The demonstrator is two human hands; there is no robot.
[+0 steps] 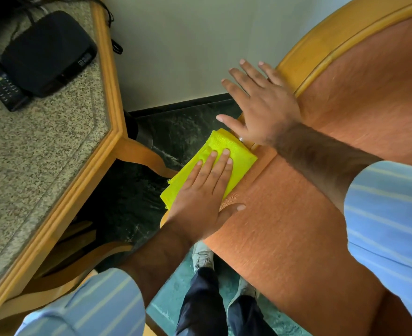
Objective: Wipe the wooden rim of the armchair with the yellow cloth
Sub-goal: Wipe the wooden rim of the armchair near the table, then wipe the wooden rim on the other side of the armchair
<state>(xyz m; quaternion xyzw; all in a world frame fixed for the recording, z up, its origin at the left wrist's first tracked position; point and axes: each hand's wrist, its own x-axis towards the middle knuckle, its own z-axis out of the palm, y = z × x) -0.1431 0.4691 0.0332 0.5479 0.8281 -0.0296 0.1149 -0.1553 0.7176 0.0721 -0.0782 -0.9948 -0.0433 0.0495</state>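
Cloth (226, 154) is folded flat on the armchair's wooden rim (326, 42), near the low left end of the curve. My left hand (200, 200) lies on it, fingers together and flat, pressing, not gripping; I judge that's to keep full contact while sliding. Right hand (260, 105) lies splayed on the rim just beyond, holding nothing, probably bracing the chair. Rim arcs away far right, unobstructed. Left of the rim is a floor gap, then the counter (54, 146) edge; sideways room is tight there.
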